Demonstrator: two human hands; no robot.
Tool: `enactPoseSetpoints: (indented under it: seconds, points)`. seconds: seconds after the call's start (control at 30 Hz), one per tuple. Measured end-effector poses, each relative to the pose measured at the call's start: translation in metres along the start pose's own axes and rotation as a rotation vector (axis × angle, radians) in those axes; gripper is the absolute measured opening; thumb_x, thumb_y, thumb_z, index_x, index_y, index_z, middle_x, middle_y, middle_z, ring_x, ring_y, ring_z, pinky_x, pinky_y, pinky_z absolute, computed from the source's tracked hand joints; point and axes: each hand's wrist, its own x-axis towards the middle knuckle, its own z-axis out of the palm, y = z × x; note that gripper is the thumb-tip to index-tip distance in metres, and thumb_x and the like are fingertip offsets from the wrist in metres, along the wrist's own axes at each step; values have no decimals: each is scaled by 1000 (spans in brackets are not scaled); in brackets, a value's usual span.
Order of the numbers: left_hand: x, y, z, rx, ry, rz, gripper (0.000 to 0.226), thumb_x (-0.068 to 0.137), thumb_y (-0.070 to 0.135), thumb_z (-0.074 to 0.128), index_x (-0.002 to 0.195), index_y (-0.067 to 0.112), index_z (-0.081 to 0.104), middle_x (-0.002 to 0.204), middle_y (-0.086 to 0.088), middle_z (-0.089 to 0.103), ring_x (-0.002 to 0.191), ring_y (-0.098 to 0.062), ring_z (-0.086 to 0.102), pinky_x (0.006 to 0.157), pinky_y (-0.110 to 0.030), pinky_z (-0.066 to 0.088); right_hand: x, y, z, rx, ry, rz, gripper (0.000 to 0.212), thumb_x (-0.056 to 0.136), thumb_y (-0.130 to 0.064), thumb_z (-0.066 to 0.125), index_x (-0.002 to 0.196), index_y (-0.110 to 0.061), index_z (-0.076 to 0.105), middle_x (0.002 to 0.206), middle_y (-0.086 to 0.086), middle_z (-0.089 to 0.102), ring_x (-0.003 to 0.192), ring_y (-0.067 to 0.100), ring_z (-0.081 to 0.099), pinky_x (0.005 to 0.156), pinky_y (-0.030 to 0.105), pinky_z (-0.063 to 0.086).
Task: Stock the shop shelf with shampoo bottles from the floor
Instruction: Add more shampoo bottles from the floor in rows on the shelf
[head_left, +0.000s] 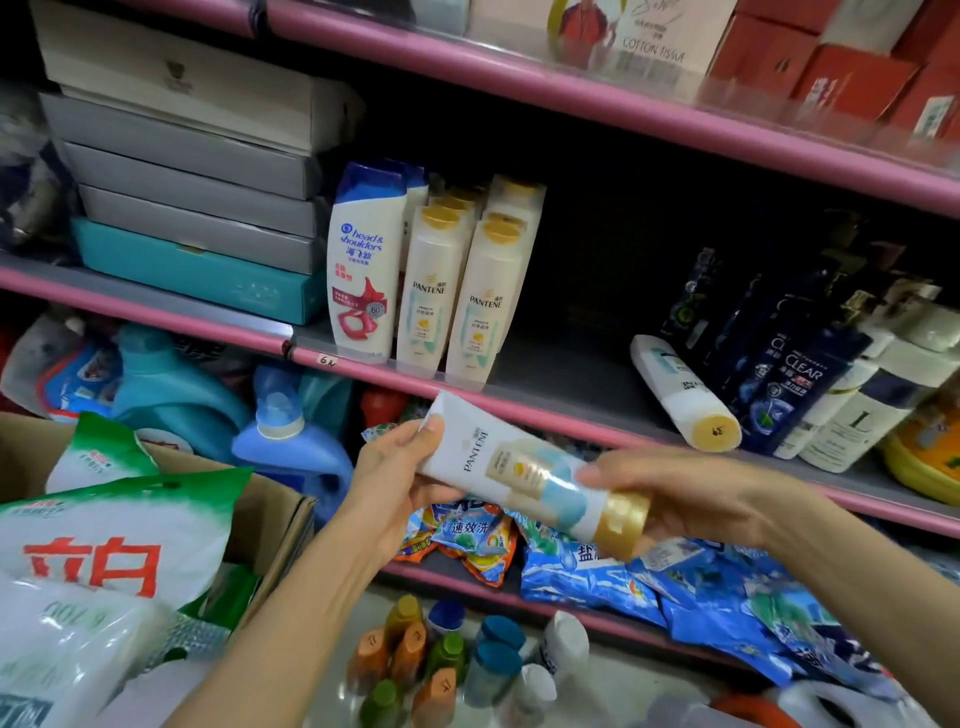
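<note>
I hold a white Pantene tube with a gold cap (524, 475) sideways in front of the pink shelf edge (550, 413). My left hand (400, 467) grips its flat crimped end, and my right hand (691, 493) grips the cap end. On the shelf stand upright Pantene bottles (478, 291) beside a Head & Shoulders bottle (363, 260). Another Pantene bottle (685, 392) lies on its side to the right, against dark Clear bottles (789, 374). Several small bottles with coloured caps (447, 660) stand on the floor below.
Stacked flat boxes (197, 182) fill the shelf's left part. A dark gap (587, 291) lies between the standing Pantene bottles and the Clear bottles. Blue detergent jugs (291, 436) and packets (675, 587) fill the lower shelf. A cardboard box holding washing-powder bags (119, 540) stands at my left.
</note>
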Motion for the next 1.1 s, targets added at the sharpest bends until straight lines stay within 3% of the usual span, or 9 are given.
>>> enactPoseSetpoints:
  seconds: [0.1, 0.27, 0.4, 0.47, 0.57, 0.73, 0.87, 0.93, 1.1]
  points:
    - [-2, -7, 8, 24, 10, -8, 19, 94, 23, 54, 98, 9, 66, 75, -5, 72, 64, -13, 67, 51, -27, 57, 0, 6, 21, -20, -70, 2, 38, 73, -44, 74, 102, -19, 74, 100, 9, 73, 82, 19, 69, 68, 28, 58]
    - [-7, 0, 19, -131, -48, -2, 27, 95, 34, 49, 100, 11, 63, 85, -3, 75, 75, -17, 72, 57, -25, 56, -4, 27, 33, 544, -123, -75, 26, 73, -26, 78, 91, -7, 77, 97, 28, 70, 72, 33, 70, 62, 38, 59]
    - [-4, 4, 29, 79, 13, 132, 36, 85, 43, 59, 105, 13, 60, 101, -6, 71, 88, -17, 71, 70, -27, 58, -5, 30, 24, 802, -106, -282, 61, 56, -9, 90, 111, 0, 68, 117, 31, 62, 98, 43, 66, 76, 49, 56]
    - [4, 6, 32, 230, 115, 245, 30, 84, 42, 62, 103, 18, 60, 101, -1, 69, 91, -12, 68, 82, -28, 55, -4, 25, 20, 747, 2, -373, 67, 58, -7, 89, 120, -5, 62, 119, 25, 64, 107, 38, 65, 77, 47, 57]
    - [24, 10, 39, 472, 231, 357, 33, 87, 40, 61, 114, 22, 55, 111, 8, 62, 92, 2, 57, 77, -14, 44, 10, 11, 9, 657, 209, -464, 56, 74, -6, 69, 127, -10, 51, 114, 17, 69, 103, 31, 68, 74, 41, 59]
    - [49, 7, 57, 603, 369, 447, 52, 85, 36, 64, 128, 12, 47, 125, -4, 53, 113, -20, 50, 97, -40, 43, 39, -22, -12, 518, 476, -547, 46, 90, -5, 57, 133, -11, 42, 118, 10, 65, 73, 9, 72, 79, 43, 59]
    - [64, -11, 63, 695, 532, 425, 63, 81, 37, 68, 132, 12, 42, 132, -7, 45, 122, -24, 41, 102, -41, 36, 82, -33, -31, 383, 678, -547, 45, 90, -5, 61, 131, -9, 42, 113, 5, 65, 94, 16, 68, 75, 32, 57]
    - [68, -20, 70, 718, 603, 409, 68, 79, 39, 70, 134, 13, 39, 136, -7, 42, 123, -26, 38, 103, -42, 31, 103, -38, -40, 363, 732, -573, 45, 89, -2, 61, 129, -7, 41, 104, 1, 64, 92, 13, 67, 72, 30, 56]
    - [81, -27, 82, 739, 757, 358, 71, 73, 44, 73, 132, 19, 40, 136, -4, 39, 121, -26, 31, 93, -41, 26, 159, -43, -55, 353, 845, -606, 40, 87, 2, 62, 122, -5, 45, 103, 4, 62, 101, 23, 62, 96, 44, 51]
